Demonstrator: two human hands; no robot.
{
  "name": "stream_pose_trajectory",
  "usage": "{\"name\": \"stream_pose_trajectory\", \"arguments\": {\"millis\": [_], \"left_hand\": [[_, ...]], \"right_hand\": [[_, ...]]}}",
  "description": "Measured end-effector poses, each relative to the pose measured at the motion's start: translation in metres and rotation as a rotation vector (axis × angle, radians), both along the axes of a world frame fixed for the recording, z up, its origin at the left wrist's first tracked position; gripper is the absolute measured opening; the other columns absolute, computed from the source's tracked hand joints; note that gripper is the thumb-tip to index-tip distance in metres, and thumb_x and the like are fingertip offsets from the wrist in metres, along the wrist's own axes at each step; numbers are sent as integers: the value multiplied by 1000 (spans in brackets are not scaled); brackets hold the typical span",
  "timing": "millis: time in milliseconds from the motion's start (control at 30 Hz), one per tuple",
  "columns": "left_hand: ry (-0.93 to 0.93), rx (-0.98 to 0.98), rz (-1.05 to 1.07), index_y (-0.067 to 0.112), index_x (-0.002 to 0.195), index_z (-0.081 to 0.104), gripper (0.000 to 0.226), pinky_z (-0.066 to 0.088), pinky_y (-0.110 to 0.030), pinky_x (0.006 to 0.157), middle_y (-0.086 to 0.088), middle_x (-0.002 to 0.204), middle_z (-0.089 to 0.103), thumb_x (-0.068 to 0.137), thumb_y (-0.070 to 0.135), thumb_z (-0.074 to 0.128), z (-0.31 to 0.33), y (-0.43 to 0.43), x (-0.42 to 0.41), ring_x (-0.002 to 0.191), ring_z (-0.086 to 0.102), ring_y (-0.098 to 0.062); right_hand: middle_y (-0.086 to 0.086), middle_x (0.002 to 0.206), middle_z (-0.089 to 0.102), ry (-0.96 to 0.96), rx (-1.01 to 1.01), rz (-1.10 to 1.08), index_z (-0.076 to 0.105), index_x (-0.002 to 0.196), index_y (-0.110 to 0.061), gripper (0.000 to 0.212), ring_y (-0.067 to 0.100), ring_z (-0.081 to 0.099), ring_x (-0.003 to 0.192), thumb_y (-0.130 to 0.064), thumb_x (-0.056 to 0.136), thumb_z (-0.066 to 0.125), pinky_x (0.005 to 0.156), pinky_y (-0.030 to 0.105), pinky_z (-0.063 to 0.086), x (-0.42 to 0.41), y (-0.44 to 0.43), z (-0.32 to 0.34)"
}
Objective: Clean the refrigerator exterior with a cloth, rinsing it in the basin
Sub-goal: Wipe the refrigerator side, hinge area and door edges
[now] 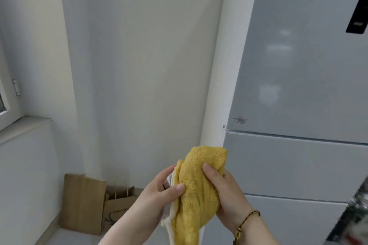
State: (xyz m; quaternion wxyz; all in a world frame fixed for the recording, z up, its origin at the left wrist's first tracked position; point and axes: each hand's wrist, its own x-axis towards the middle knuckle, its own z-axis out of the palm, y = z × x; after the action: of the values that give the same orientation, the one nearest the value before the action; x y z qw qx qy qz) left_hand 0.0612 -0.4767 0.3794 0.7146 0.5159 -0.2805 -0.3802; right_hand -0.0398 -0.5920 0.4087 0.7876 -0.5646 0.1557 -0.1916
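Head — cloth (199, 195) long axis near-vertical — hands (157, 195) (227, 195) gripping.

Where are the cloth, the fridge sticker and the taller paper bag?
cloth (199, 195), head view, middle of its yellow fleece side.
fridge sticker (240, 120), head view, centre of its print.
taller paper bag (83, 203), head view, its flat front face.

pale walls (139, 55), window sill (23, 127) left, paper bags (95, 205) on floor.
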Motion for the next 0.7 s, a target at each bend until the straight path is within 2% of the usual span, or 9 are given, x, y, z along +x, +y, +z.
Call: {"name": "stream_pose_trajectory", "arguments": {"millis": [67, 100, 200, 300, 400, 467, 533, 600, 700], "left_hand": [[17, -27, 70, 25, 119, 54, 91, 45, -50, 83, -19, 101, 68, 34, 32, 89, 6, 3, 38, 88, 63, -37], [18, -59, 108, 26, 115, 55, 80, 48, -51, 79, -16, 94, 70, 40, 26, 85, 10, 3, 56, 83, 65, -36], [-32, -160, 206, 29, 103, 54, 50, 55, -30, 52, -6, 72, 70, 60, 9, 69, 21, -3, 102, 63, 68, -18], [-183, -184, 281, 26, 100, 51, 45, 52, -17, 51, -3, 67, 64, 75, -8, 67, 15, -26, 134, 53, 62, -7], [-244, -167, 253, 24, 99, 53, 38, 52, -16, 55, 1, 68, 68, 73, 2, 69, 3, -55, 160, 56, 64, -6], [-219, -166, 203, 21, 96, 57, 31, 52, -16, 56, 0, 72, 70, 79, -4, 64, 0, -75, 174, 59, 65, -7], [-222, -179, 131, 19, 95, 59, 26, 51, -15, 56, 2, 77, 72, 72, 8, 65, 3, -99, 184, 63, 66, -6], [-234, -196, 63, 20, 95, 61, 34, 49, -12, 57, 9, 79, 72, 61, 17, 60, 9, -127, 197, 65, 65, -3], [-281, -210, 0, 22, 95, 64, 34, 47, -9, 59, 11, 81, 72, 61, 23, 57, 22, -165, 221, 68, 65, 0]], "right_hand": [[2, 82, 74, 3, -25, -11, 65, 90, -11, 31, 13, 70, 76, -32, 70, 57, 61, 23, 55, 29, 1, 7], [-1, 82, 74, 15, -45, -32, 65, 90, -12, 29, 11, 70, 77, -32, 71, 56, 62, 23, 55, 42, 1, 9], [-6, 84, 73, 79, -149, -152, 65, 90, -18, 17, 9, 68, 82, -30, 86, 53, 68, 23, 55, 81, -5, 6], [-5, 90, 72, 151, -258, -285, 65, 89, -22, 16, 11, 67, 87, -31, 90, 51, 79, 28, 53, 107, -18, 2], [-2, 92, 73, 206, -254, -353, 65, 94, -19, 16, 14, 68, 89, -29, 88, 55, 82, 31, 53, 125, -32, 6], [-5, 83, 74, 178, -199, -351, 64, 93, -19, 13, 10, 70, 79, -26, 86, 56, 69, 23, 55, 133, -43, 10], [-13, 64, 71, 116, -142, -343, 60, 86, -20, 6, -2, 66, 59, -19, 86, 54, 49, 10, 48, 140, -58, 19], [-9, 56, 69, 41, -43, -363, 60, 79, -17, 9, 1, 65, 49, -14, 85, 54, 39, 12, 46, 151, -72, 31], [6, 62, 71, -40, 95, -453, 63, 80, -8, 9, 15, 67, 50, -14, 83, 56, 37, 19, 47, 174, -96, 47]]}}
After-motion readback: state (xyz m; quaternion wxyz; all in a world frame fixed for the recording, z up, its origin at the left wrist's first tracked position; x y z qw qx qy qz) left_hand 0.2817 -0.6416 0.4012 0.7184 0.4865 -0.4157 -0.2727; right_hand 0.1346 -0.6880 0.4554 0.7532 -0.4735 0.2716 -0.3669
